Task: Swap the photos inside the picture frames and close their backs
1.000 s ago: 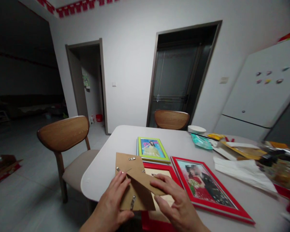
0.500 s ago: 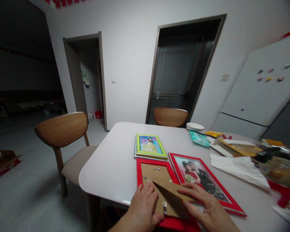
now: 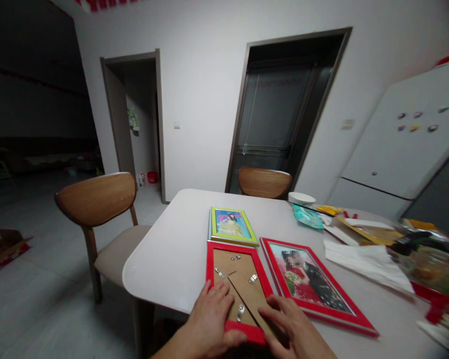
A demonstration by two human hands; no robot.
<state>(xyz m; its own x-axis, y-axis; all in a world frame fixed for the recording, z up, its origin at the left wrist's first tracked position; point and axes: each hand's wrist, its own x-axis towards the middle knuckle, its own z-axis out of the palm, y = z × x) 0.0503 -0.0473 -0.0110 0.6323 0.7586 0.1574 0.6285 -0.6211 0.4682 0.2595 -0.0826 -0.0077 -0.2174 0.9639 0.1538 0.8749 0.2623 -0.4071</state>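
Observation:
A red picture frame (image 3: 210,269) lies face down at the table's near edge, showing its brown backing board (image 3: 224,294) and several metal clips. My left hand (image 3: 211,311) grips its lower left corner, fingers on the left side and thumb along the bottom rail. My right hand (image 3: 290,324) holds the lower right part, its fingers over the brown stand flap (image 3: 249,301), which lies low against the backing. To the right is a second red picture frame (image 3: 344,294), photo side up. Above sits a green picture frame (image 3: 251,232) on another frame.
The white table (image 3: 164,254) has a rounded left corner. On its right are a white bowl (image 3: 302,198), a teal packet (image 3: 307,217), white paper (image 3: 370,262) and clutter. Wooden chairs stand at the left (image 3: 97,199) and far side (image 3: 265,182).
The face-down frame has shifted slightly left and turned a little. Its stand flap has come down closer to the backing. Both hands have moved left with the frame.

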